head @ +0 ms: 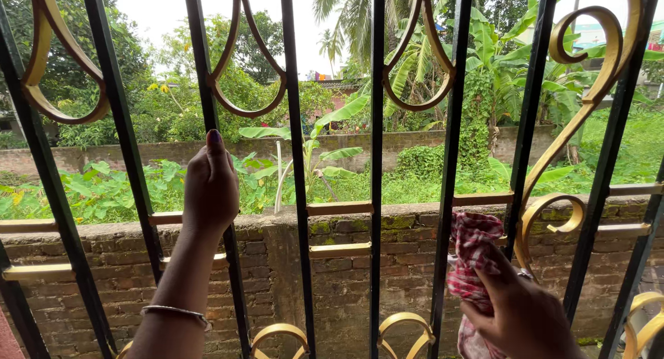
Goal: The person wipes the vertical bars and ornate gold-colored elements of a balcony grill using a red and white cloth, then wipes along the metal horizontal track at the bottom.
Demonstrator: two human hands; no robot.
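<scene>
A black iron window grille (377, 124) with gold scrollwork fills the view. My left hand (210, 189) wraps around one black vertical bar at mid-height, thumb pointing up; a silver bangle (176, 312) sits on that wrist. Low on the right, my right hand (515, 314) grips a red-and-white checked cloth (472, 252) and presses it against a black bar beside a gold curl (550, 224).
Gold horizontal rails (339, 208) cross the grille at mid-height. Beyond the bars stands a mossy brick wall (332, 262), then green plants, banana trees (484, 68) and a second low wall (173, 151).
</scene>
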